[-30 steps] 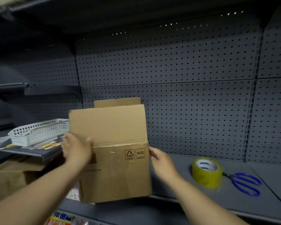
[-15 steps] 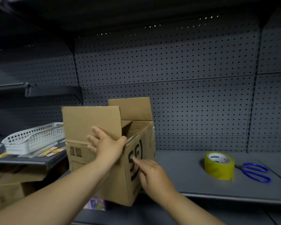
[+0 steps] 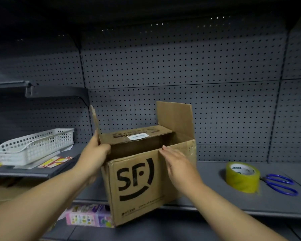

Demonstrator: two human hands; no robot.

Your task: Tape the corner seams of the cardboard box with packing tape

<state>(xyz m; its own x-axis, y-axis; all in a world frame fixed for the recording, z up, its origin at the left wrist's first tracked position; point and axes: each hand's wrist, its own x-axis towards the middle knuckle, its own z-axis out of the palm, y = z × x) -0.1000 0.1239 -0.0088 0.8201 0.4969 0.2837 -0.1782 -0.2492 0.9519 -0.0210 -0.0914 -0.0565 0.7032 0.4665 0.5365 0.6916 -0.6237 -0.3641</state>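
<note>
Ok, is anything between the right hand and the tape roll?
Nothing visible. The right hand is at the cardboard box's right side, and only bare shelf lies between it and the tape roll. The scissors lie beyond the roll, further right.

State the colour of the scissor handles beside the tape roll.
Blue looped scissor handles, clearest in the head view.

I've got 1 head cam, wide-angle, facing fwd & a bit down at the shelf (image 3: 214,173) w/ pegboard (image 3: 181,66) behind; cardboard box (image 3: 137,185) sits close, mid-frame.
</note>
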